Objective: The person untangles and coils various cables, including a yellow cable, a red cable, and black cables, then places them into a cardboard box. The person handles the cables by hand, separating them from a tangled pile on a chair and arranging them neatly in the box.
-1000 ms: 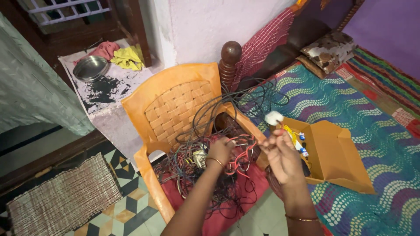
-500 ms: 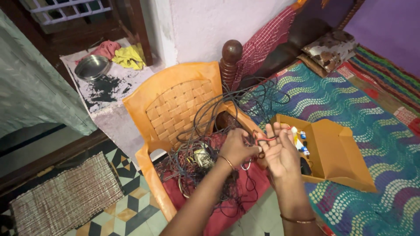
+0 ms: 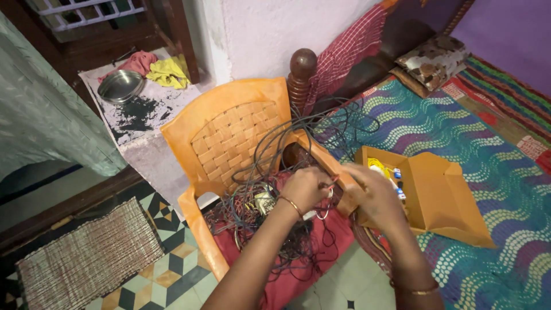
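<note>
Pinching a thin red wire [image 3: 332,185] between fingertips — left hand [image 3: 305,187] closed on it from the near-left, right hand [image 3: 373,192] meeting it just beside, though that grip blurs too much to tell. Judged light, limp and springy, likely to snag; best held close to a free end. No single long axis — loops every way, strand between the hands running roughly left to right. Belonging to a wire tangle [image 3: 270,212] heaped on an orange plastic chair [image 3: 229,129]; open cardboard box [image 3: 442,198] right, on the bed [image 3: 488,143].

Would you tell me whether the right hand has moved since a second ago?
Yes. The right hand has dropped lower and now sits level with the open cardboard box, close to the left hand.
</note>
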